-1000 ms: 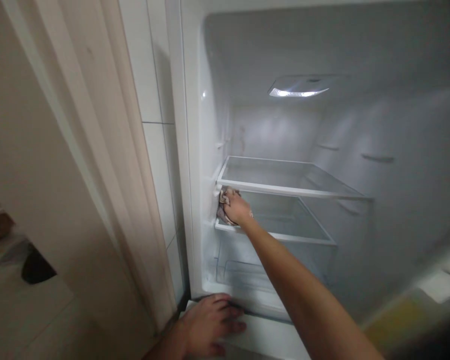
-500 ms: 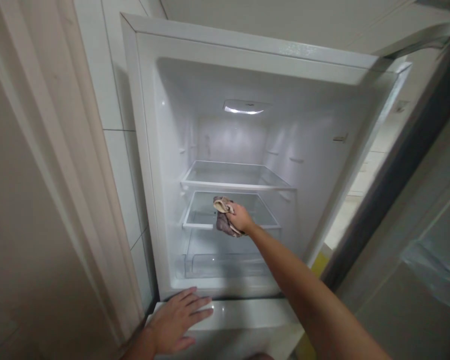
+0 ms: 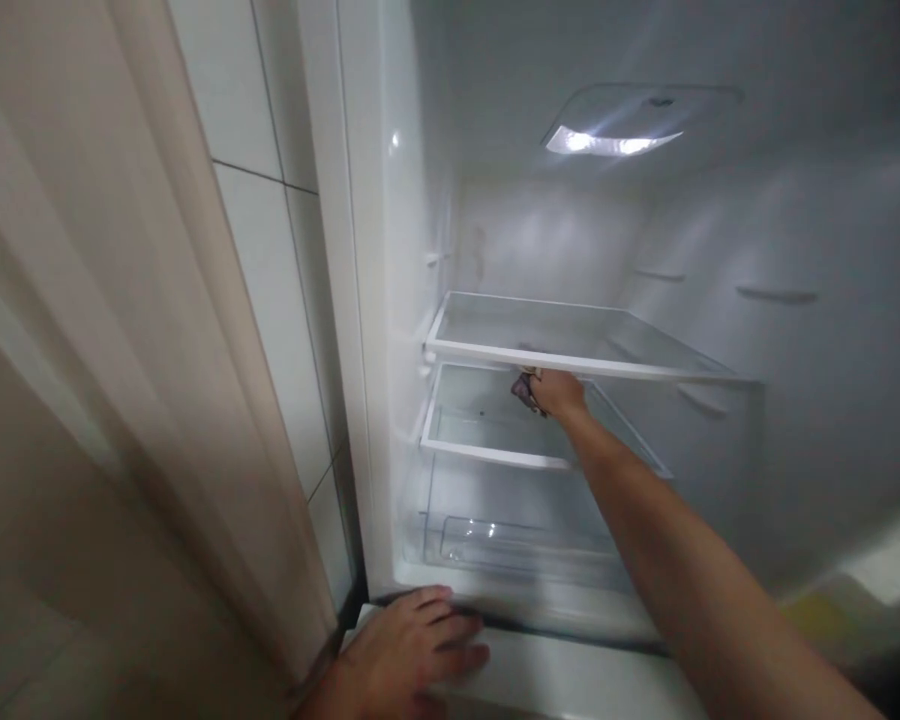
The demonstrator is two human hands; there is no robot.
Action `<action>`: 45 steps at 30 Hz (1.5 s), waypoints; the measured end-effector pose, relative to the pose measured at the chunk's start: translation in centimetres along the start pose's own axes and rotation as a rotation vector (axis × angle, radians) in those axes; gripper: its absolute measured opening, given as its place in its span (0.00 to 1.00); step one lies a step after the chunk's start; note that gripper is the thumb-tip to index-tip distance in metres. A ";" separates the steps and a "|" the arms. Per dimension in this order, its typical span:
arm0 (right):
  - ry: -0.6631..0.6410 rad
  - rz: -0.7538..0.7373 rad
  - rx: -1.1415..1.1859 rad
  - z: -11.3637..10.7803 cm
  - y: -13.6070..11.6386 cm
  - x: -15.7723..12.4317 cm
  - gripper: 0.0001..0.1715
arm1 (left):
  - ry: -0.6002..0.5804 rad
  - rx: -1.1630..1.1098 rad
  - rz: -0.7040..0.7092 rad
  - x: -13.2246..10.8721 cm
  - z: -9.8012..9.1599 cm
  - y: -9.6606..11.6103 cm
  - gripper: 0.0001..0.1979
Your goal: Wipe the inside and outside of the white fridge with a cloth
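My right hand (image 3: 559,392) is closed on a crumpled grey-brown cloth (image 3: 526,388) inside the fridge. It reaches in between the upper glass shelf (image 3: 540,325) and the lower glass shelf (image 3: 480,420); whether the cloth touches the lower shelf I cannot tell. My left hand (image 3: 420,645) rests with fingers spread on the white top edge of the lower door (image 3: 555,670), just below the fridge opening. A clear drawer (image 3: 525,545) sits at the bottom of the compartment.
A lit lamp (image 3: 611,140) is on the fridge ceiling. Shelf ledges (image 3: 776,294) stick out from the right wall. Left of the fridge are white tiles (image 3: 270,280) and a beige door frame (image 3: 195,350). A small dark speck (image 3: 482,413) shows on the lower shelf.
My right hand has gone deeper into the fridge with the cloth, under the upper shelf. The view has moved closer to the fridge. My left hand stays on the lower door's top edge.
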State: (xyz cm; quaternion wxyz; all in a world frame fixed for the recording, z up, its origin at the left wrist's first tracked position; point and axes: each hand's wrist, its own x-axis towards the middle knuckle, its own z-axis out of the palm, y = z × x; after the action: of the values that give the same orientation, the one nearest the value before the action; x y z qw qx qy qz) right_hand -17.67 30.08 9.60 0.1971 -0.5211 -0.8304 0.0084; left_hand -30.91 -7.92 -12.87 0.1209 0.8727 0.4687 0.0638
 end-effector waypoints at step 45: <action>-0.053 -0.372 -0.607 -7.2 9.6 -9.9 0.23 | 0.045 0.262 -0.018 -0.7 0.0 0.7 0.49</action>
State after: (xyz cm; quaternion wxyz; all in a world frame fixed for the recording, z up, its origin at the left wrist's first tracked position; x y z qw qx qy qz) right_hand -3.21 24.49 10.93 0.0096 -0.3953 -0.8806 -0.2612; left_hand -30.71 -8.86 -12.67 -0.0039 0.8752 0.4833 0.0205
